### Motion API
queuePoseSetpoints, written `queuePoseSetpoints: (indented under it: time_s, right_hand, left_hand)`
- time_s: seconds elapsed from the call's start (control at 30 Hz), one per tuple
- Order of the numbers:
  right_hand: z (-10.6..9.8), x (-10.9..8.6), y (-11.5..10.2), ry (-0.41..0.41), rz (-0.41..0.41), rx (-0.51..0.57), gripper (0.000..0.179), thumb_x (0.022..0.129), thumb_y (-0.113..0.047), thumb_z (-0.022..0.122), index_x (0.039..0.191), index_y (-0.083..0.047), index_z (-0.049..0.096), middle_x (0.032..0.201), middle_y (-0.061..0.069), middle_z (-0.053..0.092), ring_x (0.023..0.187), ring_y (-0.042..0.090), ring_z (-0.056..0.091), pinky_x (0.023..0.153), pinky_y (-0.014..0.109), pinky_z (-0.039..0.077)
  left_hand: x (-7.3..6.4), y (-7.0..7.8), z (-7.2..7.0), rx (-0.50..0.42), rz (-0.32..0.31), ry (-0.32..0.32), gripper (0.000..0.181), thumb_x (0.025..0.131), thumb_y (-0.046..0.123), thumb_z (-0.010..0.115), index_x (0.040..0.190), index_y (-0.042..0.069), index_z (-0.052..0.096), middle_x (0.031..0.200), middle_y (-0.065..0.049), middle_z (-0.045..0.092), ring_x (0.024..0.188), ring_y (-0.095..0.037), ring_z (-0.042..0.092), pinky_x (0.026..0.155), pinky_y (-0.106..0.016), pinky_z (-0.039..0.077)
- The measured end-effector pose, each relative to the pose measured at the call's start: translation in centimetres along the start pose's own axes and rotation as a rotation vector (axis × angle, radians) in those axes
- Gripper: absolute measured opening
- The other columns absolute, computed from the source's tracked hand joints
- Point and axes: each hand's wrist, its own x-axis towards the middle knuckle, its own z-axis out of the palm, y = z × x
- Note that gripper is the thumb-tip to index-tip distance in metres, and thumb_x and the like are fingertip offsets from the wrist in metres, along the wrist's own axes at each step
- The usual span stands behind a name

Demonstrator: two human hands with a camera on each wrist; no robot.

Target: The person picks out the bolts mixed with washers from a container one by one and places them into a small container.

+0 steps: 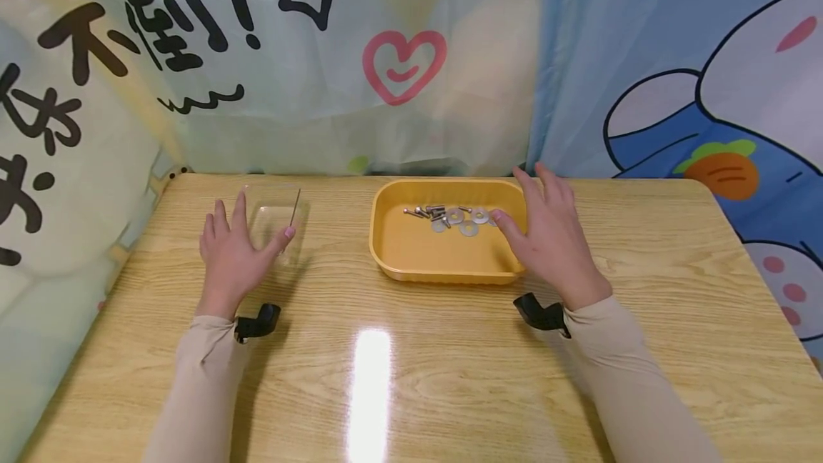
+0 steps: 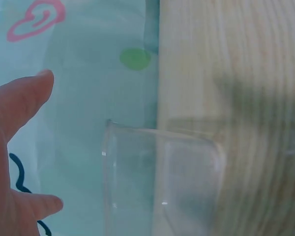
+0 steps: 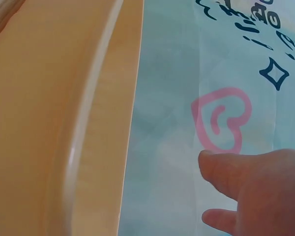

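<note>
My left hand (image 1: 234,256), fingers spread, is over the near left side of a clear plastic box (image 1: 276,216) and holds nothing. A thin dark line, like a rod or an edge, slants up at the box's right side. In the left wrist view the box (image 2: 162,182) stands apart from the fingers. My right hand (image 1: 553,234), also spread, overlaps the right end of a yellow tray (image 1: 424,263) in the head view. Inside the tray lie several metal bolts (image 1: 432,211) and flat washers (image 1: 469,228). The right wrist view shows the tray's wall (image 3: 88,123) beside the hand.
Both things stand toward the back of a wooden table (image 1: 450,377). A printed cloth (image 1: 450,127) hangs right behind the table's back edge. Black wrist mounts (image 1: 257,321) stick out inward from the sleeves, low over the tabletop.
</note>
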Motion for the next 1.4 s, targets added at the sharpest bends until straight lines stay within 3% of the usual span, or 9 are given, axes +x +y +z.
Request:
queuePoseSetpoints:
  time_s: [0.27,0.73,1.0,1.4]
  right_hand:
    - [0.6,0.3,-1.0,-0.04,0.012,0.016,0.064,0.102,-0.027,0.059,0.153,0.004,0.035,0.157,0.033,0.023,0.142,0.055,0.018,0.109,0.068,0.022]
    - [2.4,1.4,-2.3,-0.127,0.045,0.097,0.063,0.103,-0.028,0.057,0.155,-0.001,0.033,0.153,0.028,0.032,0.142,0.049,0.023,0.11,0.061,0.029]
    - [3.7,1.9,-2.9,-0.137,0.047,0.116,0.063,0.102,-0.027,0.059,0.154,0.0,0.036,0.149,0.03,0.037,0.14,0.048,0.03,0.112,0.058,0.027]
    - [5.2,2.4,-3.2,-0.175,0.068,0.089,0.059,0.101,-0.025,0.06,0.151,0.001,0.04,0.138,0.028,0.047,0.127,0.043,0.045,0.107,0.054,0.037]
  left_hand:
    - [-0.5,-1.0,0.5,-0.042,-0.035,0.001,0.115,0.089,0.065,0.063,0.161,0.001,0.0,0.161,-0.034,-0.005,0.147,-0.054,-0.004,0.115,-0.066,0.0]
    - [-0.6,-1.6,1.1,-0.071,-0.114,-0.012,0.127,0.086,0.059,0.071,0.154,-0.012,-0.009,0.161,-0.034,-0.004,0.148,-0.051,0.0,0.117,-0.062,0.009]
    - [-0.3,-1.8,1.6,-0.117,-0.139,0.006,0.127,0.084,0.055,0.076,0.154,-0.013,-0.006,0.158,-0.038,0.006,0.146,-0.051,0.008,0.115,-0.061,0.02]
    - [-0.1,-1.6,1.8,-0.122,-0.143,0.004,0.127,0.084,0.055,0.076,0.154,-0.013,-0.005,0.156,-0.038,0.012,0.145,-0.05,0.013,0.114,-0.06,0.023]
